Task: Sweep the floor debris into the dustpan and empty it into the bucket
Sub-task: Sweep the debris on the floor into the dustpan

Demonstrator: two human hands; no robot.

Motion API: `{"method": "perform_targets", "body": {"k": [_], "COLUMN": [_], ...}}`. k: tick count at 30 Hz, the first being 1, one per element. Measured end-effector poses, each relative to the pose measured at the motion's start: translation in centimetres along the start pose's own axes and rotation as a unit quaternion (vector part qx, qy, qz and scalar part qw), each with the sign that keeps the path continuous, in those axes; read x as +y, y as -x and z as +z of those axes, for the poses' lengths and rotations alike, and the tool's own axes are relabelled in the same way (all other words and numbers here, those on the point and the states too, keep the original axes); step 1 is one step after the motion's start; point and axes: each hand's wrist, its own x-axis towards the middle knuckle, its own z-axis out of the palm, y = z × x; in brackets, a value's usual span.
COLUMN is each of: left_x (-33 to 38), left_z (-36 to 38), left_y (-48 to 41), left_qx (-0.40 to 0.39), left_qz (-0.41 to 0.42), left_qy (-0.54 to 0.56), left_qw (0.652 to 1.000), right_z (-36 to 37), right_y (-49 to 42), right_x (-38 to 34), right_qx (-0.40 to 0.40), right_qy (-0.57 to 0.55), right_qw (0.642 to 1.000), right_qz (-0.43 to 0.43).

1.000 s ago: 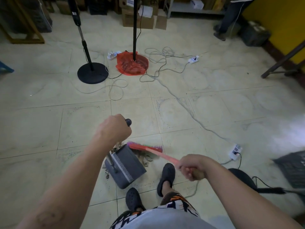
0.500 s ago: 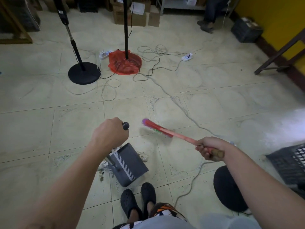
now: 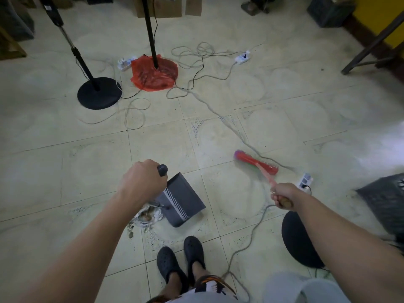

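Our left hand (image 3: 142, 184) is clamped on the long handle (image 3: 162, 170) of the dustpan (image 3: 182, 201), which stands on the floor just under that hand. The debris (image 3: 147, 215) lies heaped against the pan's edge, below the left wrist. Our right hand (image 3: 282, 194) is closed round the stick of the broom (image 3: 255, 164), whose blurred head is out ahead of that hand and well apart from the heap.

The worry, as we judge it, is the cable (image 3: 237, 133). It runs right by the broom head, and a stroke back toward the pan could catch it and drag the power strip (image 3: 306, 181) lying just beyond the right hand. A hard stroke could also scatter the heap past the pan, and tipping the handle could spill it.

We count one dustpan, one broom, one heap with a few stray bits beside it, two stands (image 3: 99, 92) far ahead of the left hand and three power strips. We cannot pick out a bucket.
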Motion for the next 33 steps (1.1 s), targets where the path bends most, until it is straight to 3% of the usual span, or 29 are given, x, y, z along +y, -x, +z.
{"method": "perform_targets", "body": {"k": [5, 7, 9, 14, 18, 24, 29, 33], "left_x": [2.2, 2.7, 3.1, 2.7, 1.1, -3.5, -9.3, -14.7], "left_z": [0.4, 0.5, 0.6, 0.2, -0.2, -1.1, -2.2, -2.7], "left_y": [-0.6, -0.8, -0.9, -0.8, -0.7, 0.6, 2.4, 3.4], "left_qx": [0.001, 0.006, 0.003, -0.007, -0.015, -0.018, -0.017, -0.003], "left_qz": [-0.008, -0.009, -0.005, 0.005, 0.016, 0.05, 0.067, 0.078], "left_qy": [-0.023, -0.027, -0.038, -0.055, -0.061, -0.074, -0.059, -0.044], "left_qw": [1.0, 1.0, 0.999, 0.998, 0.998, 0.996, 0.996, 0.996], "right_z": [-2.1, -1.9, -0.8, 3.0, 5.0, 10.6, 18.0, 25.0], "right_y": [-3.1, -3.9, -3.9, -3.4, -2.7, 0.9, 6.2, 11.2], "right_x": [2.8, 3.8, 4.5, 5.8, 6.9, 9.7, 11.5, 12.1], "right_qx": [0.032, 0.025, 0.024, 0.013, 0.011, -0.002, -0.033, -0.084], "right_qy": [0.098, 0.142, 0.157, 0.265, 0.286, 0.305, 0.395, 0.348], "right_qw": [0.992, 0.988, 0.987, 0.961, 0.954, 0.946, 0.914, 0.93], "right_qz": [0.067, 0.054, 0.031, 0.078, 0.092, 0.108, 0.085, 0.083]}}
